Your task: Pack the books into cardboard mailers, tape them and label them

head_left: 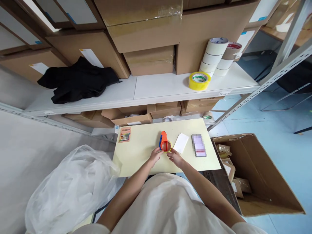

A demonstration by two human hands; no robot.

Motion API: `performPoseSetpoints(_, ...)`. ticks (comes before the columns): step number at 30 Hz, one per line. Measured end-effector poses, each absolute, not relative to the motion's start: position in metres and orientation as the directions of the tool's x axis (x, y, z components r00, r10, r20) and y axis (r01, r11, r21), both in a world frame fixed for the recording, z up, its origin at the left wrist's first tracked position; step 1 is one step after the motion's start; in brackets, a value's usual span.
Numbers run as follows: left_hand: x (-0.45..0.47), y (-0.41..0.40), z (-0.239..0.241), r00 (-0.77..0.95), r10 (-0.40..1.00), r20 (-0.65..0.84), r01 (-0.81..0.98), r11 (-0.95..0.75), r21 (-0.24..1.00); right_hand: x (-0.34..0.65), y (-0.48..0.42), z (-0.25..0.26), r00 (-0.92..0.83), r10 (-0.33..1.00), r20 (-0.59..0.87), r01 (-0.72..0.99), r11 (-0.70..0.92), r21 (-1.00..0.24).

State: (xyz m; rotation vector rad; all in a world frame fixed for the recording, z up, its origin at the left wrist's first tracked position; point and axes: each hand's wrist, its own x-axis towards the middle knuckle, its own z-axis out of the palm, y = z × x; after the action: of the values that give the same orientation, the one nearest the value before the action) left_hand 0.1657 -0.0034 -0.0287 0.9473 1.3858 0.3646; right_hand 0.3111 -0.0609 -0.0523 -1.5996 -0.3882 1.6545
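An orange tape dispenser (164, 137) with a blue part along its left side is on the cream board, with a roll of tape (166, 146) fitted in its near end. My left hand (155, 156) grips the near left side of the dispenser with its fingertips. From the near right, my right hand (175, 158) has its fingers curled against the rim of the roll. Just right of the dispenser lies a white stack of paper or card (181, 143). Beyond that is a phone (199, 145) with a blurred screen.
A printed orange card (124, 134) lies at the cream board's (143, 162) far left. Behind stands a shelf (158, 86) with cartons, black cloth (79, 79) and tape rolls (199, 81). An open carton (263, 175) is at right, a plastic bag (73, 191) at left.
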Motion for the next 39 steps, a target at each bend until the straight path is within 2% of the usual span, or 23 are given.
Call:
performPoseSetpoints(5, 0.139, -0.001, -0.014, 0.188, 0.73, -0.657, 0.336, 0.581, 0.741, 0.325, -0.063, -0.039, 0.166, 0.687, -0.708, -0.215, -0.675, -0.706)
performPoseSetpoints(11, 0.062, -0.022, -0.006, 0.097, 0.849, -0.52, 0.429, 0.436, 0.791, 0.328, -0.071, -0.019, 0.149, 0.798, -0.585, -0.15, -0.566, -0.811)
performPoseSetpoints(16, 0.0, -0.068, -0.001, -0.043, 0.91, -0.413, 0.434, 0.389, 0.812, 0.295, -0.072, -0.017, 0.011, 0.835, -0.55, 0.044, -0.55, -0.834)
performPoseSetpoints(21, -0.056, -0.095, 0.02, -0.14, 0.949, -0.282, 0.439, 0.315, 0.841, 0.234, -0.059, -0.027, -0.263, 0.809, -0.525, 0.325, -0.438, -0.838)
performPoseSetpoints(25, -0.115, -0.106, 0.028, -0.265, 0.946, -0.187, 0.518, 0.304, 0.799, 0.163, -0.037, -0.024, -0.417, 0.781, -0.465, 0.524, -0.212, -0.825)
performPoseSetpoints(28, -0.162, -0.11, 0.02, -0.363, 0.901, -0.239, 0.635, 0.426, 0.644, 0.094, -0.019, -0.015, -0.536, 0.756, -0.375, 0.634, 0.068, -0.77)
performPoseSetpoints(31, -0.2, -0.113, 0.006, -0.366, 0.881, -0.301, 0.724, 0.472, 0.503, 0.02, -0.006, -0.004, -0.702, 0.683, -0.201, 0.636, 0.474, -0.609)
performPoseSetpoints(33, -0.216, -0.118, -0.003, -0.314, 0.893, -0.321, 0.754, 0.44, 0.487, -0.024, -0.003, 0.0, -0.808, 0.563, -0.173, 0.57, 0.675, -0.469)
performPoseSetpoints(36, -0.23, -0.13, -0.012, -0.276, 0.898, -0.343, 0.755, 0.423, 0.501, -0.076, -0.004, -0.002, -0.897, 0.389, -0.211, 0.441, 0.824, -0.355)
performPoseSetpoints(39, -0.237, -0.143, -0.016, -0.245, 0.898, -0.365, 0.784, 0.405, 0.47, -0.105, -0.011, -0.012, -0.906, 0.298, -0.3, 0.403, 0.824, -0.399)
